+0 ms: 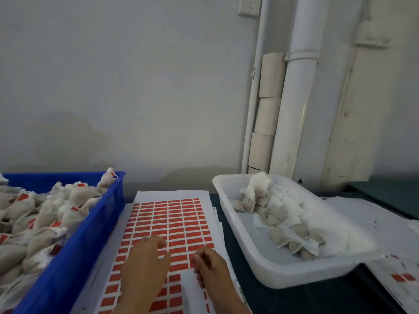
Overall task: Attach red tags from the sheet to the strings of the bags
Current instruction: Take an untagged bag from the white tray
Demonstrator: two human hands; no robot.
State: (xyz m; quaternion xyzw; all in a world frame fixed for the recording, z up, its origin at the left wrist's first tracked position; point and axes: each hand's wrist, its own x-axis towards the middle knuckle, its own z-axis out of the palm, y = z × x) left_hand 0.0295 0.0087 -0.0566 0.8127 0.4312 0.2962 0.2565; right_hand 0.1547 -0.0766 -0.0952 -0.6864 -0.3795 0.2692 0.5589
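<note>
A white sheet printed with a grid of small red rectangular tags lies flat on the dark table, between two trays. The tags run in about six columns and many rows; the rows are too numerous and partly covered to count exactly. Near the bottom right of the sheet a bare white patch shows where no tags remain. More white sheets lie stacked under this one, their edges showing at its right side.

The left hand lies palm down on the sheet with its fingers spread and fairly straight, fingertips pressing on the tags and gripping nothing. The right hand hovers at the sheet's right part with its fingers curled together at the tips, as if pinching; whether a tag is between them cannot be told.

To the left stands one blue plastic crate heaped with pale filter bags, several already carrying a red tag; they are too many to count. To the right stands one white plastic tray holding a smaller pile of pale bags with no red visible on them. Another sheet, bearing two red tags, lies at the far right of the table. Behind, against the grey wall, stand a white pipe and a wall socket.
</note>
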